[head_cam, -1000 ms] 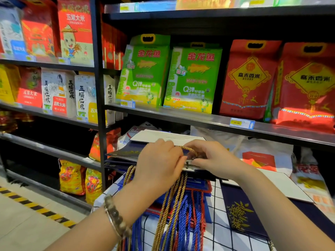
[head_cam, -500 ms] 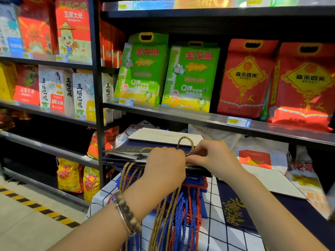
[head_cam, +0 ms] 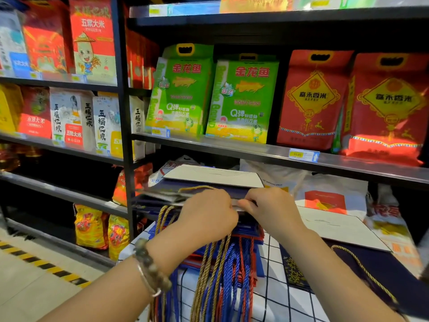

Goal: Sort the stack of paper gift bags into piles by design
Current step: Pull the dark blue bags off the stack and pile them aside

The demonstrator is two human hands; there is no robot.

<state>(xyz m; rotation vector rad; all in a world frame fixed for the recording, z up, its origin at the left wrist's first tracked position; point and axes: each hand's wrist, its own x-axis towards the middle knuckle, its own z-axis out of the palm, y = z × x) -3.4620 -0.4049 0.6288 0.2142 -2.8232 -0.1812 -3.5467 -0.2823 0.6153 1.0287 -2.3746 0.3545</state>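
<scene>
We're picking a bag: left grip (head_cam: 209,214) and right grip (head_cam: 271,206) pinch the stack's (head_cam: 157,198) edge; next, lift one clear.

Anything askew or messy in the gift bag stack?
The stack of flat navy paper gift bags is ragged: its upper bags fan out leftward, edges unaligned. The gold, blue and red rope handles hang tangled over the white checked tablecloth. The right hand pinches the stack's near edge; the left hand sits beside it.
</scene>
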